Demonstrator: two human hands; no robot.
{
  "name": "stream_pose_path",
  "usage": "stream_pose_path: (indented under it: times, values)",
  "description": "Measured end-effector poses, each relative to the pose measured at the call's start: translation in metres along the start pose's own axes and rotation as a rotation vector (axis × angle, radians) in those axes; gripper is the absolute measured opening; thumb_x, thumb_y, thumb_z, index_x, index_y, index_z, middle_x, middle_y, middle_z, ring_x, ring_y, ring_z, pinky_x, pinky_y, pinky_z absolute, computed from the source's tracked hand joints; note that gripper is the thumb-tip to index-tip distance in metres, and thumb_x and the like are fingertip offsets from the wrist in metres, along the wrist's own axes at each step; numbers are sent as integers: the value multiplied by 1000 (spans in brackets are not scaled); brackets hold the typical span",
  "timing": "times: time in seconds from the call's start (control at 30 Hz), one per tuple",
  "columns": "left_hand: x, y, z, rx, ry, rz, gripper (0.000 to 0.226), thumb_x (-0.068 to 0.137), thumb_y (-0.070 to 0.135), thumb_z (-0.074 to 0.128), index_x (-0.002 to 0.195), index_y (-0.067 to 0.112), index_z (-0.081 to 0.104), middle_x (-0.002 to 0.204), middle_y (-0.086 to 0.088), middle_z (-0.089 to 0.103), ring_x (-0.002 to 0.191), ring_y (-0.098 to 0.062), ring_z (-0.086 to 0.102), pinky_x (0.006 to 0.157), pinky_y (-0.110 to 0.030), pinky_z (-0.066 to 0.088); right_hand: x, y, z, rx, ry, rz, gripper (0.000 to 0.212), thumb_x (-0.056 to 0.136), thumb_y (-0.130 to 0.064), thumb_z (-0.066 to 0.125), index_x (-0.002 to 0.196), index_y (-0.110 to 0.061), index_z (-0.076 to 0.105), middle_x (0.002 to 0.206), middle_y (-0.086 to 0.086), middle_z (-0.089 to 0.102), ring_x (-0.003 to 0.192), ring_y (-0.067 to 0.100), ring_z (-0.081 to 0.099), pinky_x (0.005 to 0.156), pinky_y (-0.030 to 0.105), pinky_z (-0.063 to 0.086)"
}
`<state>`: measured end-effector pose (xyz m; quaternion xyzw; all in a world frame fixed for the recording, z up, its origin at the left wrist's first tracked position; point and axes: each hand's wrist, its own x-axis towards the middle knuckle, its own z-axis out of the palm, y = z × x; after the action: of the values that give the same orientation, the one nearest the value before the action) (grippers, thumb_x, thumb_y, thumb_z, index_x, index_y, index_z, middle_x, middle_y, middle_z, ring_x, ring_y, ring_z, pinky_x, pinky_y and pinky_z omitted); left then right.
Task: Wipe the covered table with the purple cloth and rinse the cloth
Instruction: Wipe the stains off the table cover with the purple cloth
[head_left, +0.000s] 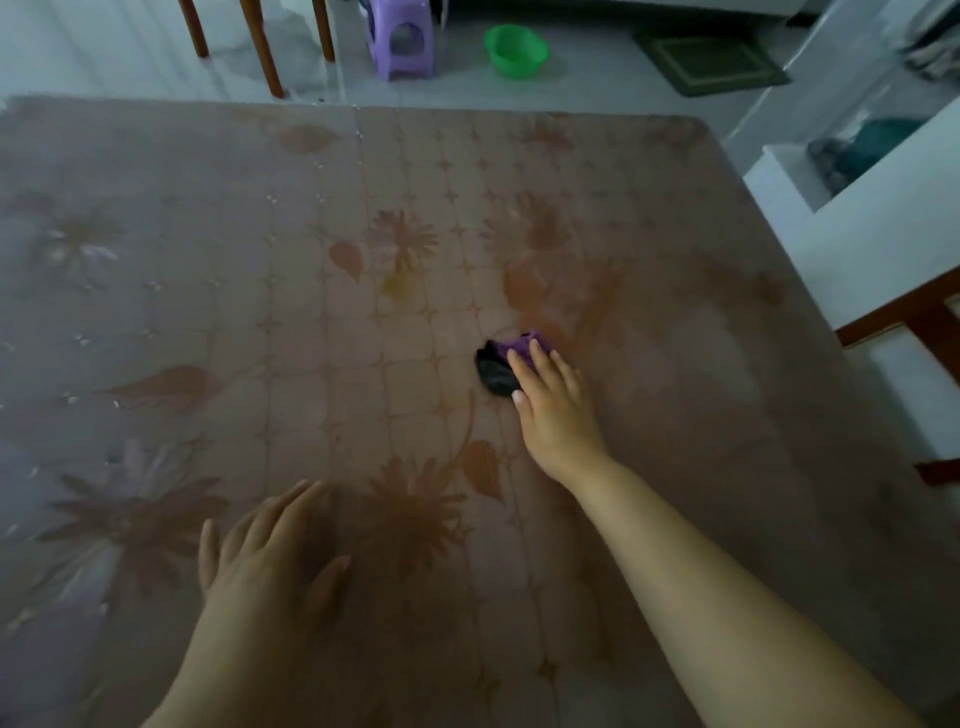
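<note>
Purple cloth (496, 370) on covered table (291, 322)

Covered table (208, 260): far and left stretches open for a pass. Obstacles: bunched purple cloth (524, 344) mid-table (right hand (556, 410) on it), left hand (265, 561) flat near the front edge.

Right hand (553, 402), fingers straight, on the bunched purple cloth (500, 365); left hand (270, 553) flat on the covered table (208, 270).

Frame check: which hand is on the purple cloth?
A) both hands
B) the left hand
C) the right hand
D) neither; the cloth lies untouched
C: the right hand lies with nearly straight fingers on the purple cloth, while the left hand rests flat on the covered table, well apart from the cloth.
</note>
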<state>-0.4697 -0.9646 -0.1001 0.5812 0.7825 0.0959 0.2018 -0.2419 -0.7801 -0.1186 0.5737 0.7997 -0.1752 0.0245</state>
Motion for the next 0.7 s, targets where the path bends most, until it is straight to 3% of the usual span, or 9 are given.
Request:
stream_pose_path:
  times: [0.13,0.23,0.27,0.33,0.37,0.43,0.53,0.63,0.7]
  values:
    - [12,8,-1,3,-7,20,61,71,43,63,127,23,48,128,-3,56,116,-34,51,105,-61,20,-45,-59,30,-67,-4,-317,47,93,-28,35,140,-23,38,149,6,35,135,29,36,111,45,20]
    - [15,11,0,-24,-30,26,65,74,33,70,133,27,42,137,2,47,128,-28,40,111,-54,9,-73,-88,47,-74,-175,-580,49,93,-32,29,141,-28,34,150,-3,32,138,21,29,110,43,4]
    - [16,11,0,-27,-23,33,65,76,34,68,134,28,40,140,3,44,131,-26,36,112,-52,7,-73,-87,47,-72,-203,-642,49,92,-31,29,140,-29,35,150,-4,32,138,20,31,110,44,5]
    - [19,7,1,-41,-6,47,64,77,37,66,134,29,39,140,4,43,131,-26,36,112,-52,9,-59,-75,45,-175,-116,-683,48,87,-29,34,134,-30,45,142,-4,45,128,21,46,106,46,27]
    - [20,5,-1,-54,3,46,63,78,37,66,134,29,39,140,4,43,131,-26,36,111,-52,10,-45,-64,41,-231,-68,-640,48,85,-28,36,131,-28,50,138,-2,51,123,22,52,101,47,36]
    - [22,3,-4,-81,14,40,63,81,40,60,137,29,34,143,6,38,134,-23,30,113,-48,5,-9,-39,28,-212,9,-506,47,86,-27,36,130,-23,52,136,5,52,120,28,54,98,51,40]
    - [27,1,-7,-125,59,32,63,84,42,55,140,30,27,146,9,32,137,-18,23,114,-42,-2,59,0,0,-126,114,-105,46,97,-25,35,143,-18,33,153,12,24,138,33,28,113,46,18]
    - [31,1,-11,-147,70,16,63,86,42,52,141,32,22,148,11,28,139,-15,18,113,-39,-7,118,9,-24,3,120,334,53,99,-29,30,148,-14,16,156,16,4,143,34,6,116,43,6]
    - [33,0,-14,-149,73,12,62,87,42,50,141,33,21,148,12,27,139,-14,16,113,-38,-9,147,-13,-26,9,93,378,55,100,-32,28,148,-13,11,156,15,0,143,33,1,116,42,3]
